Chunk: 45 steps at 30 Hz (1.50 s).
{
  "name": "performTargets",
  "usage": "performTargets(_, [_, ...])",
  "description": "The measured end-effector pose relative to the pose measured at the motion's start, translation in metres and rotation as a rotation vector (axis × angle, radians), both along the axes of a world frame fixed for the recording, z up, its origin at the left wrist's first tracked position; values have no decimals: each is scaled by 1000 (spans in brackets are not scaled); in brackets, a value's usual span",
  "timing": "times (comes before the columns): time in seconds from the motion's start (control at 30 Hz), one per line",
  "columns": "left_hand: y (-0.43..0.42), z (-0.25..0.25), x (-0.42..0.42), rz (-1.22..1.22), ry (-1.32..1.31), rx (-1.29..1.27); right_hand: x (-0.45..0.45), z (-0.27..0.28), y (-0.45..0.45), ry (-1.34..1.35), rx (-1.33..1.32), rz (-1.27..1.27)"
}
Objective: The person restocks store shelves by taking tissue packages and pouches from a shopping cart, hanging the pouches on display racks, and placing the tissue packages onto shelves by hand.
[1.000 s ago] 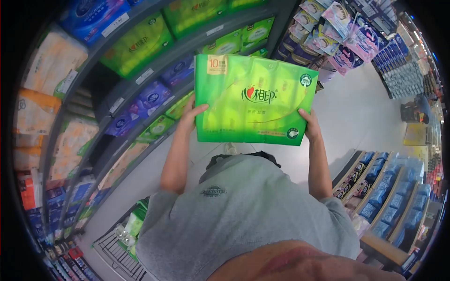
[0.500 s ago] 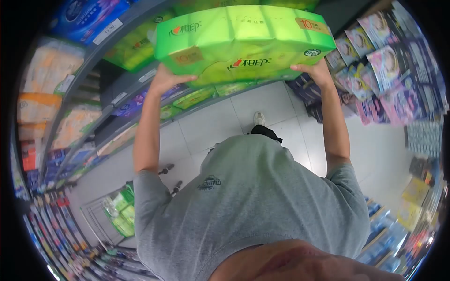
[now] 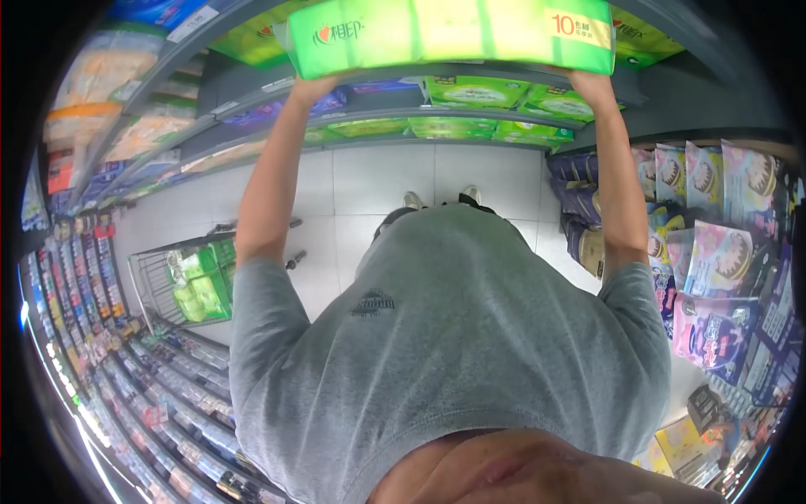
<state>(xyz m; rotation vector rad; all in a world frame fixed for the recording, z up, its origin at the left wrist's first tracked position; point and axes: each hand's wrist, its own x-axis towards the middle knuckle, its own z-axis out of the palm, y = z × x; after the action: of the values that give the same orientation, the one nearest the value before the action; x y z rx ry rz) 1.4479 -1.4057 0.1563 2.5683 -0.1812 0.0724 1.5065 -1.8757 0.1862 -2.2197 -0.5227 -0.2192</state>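
At nine o'clock stood a wire cart (image 3: 136, 286) with green bundles (image 3: 200, 292) in it. At eleven o'clock was the left hand (image 3: 317, 87), touching the bottom edge of a big green pack (image 3: 457, 38) near its left end. Its fingers were hidden, so how they curled could not be seen.

The pack was up at twelve o'clock, by the grey shelf (image 3: 361, 120); whether they touched was hard to tell. Its wrap was shiny, with a 10 near the right end. It looked light for its size, soft and squashy, and maybe a bit slippery. It likely would not break, but a hard squeeze could dent it, so a hand under each end seemed best.

The right hand (image 3: 591, 84), between one and two o'clock, was at the bottom edge near the right end, its fingers hidden too. Both hands were holding the pack. It stretched from one hand to the other, mostly on their twelve o'clock side. Past the right arm, near three o'clock, were shiny bags (image 3: 715, 332).
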Motion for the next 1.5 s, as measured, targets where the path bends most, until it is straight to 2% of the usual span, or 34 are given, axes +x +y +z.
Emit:
performTargets(0.1, [-4,4,4,39,-88,-57,12,-2,4,-59,-34,6])
performTargets(0.2, [4,0,7,37,-106,45,30,-23,8,-165,-63,19])
performTargets(0.27, [2,3,14,51,-39,49,35,-27,11,87,111,17])
performTargets(0.37, [3,-16,23,38,-72,-1,25,-23,19,36,46,-11])
performTargets(0.5, [5,-32,30,53,-68,-86,18,-25,26,109,89,-45])
performTargets(0.63, [-3,-18,37,64,63,-65,34,-31,24,102,94,21])
performTargets(0.7, [-9,-4,39,62,96,-73,39,-32,25,266,240,28])
performTargets(0.77, [-18,13,37,79,195,-209,43,-28,27,314,266,13])
performTargets(0.9, [-12,7,55,104,230,-394,66,-36,25,400,334,64])
performTargets(1.0, [-15,9,69,174,369,-554,74,-33,26,499,260,5])
performTargets(1.23, [-12,-9,78,230,375,-594,83,-50,19,530,199,-2])
performTargets(1.3, [-5,-32,75,112,160,-578,76,-50,21,531,196,-5])
performTargets(1.37, [-18,-30,54,152,64,-582,59,-42,29,434,192,-127])
performTargets(1.43, [-42,-8,18,388,-248,-365,46,-47,33,334,236,-175])
performTargets(1.5, [-46,4,10,370,-342,-423,21,-32,48,-243,262,-386])
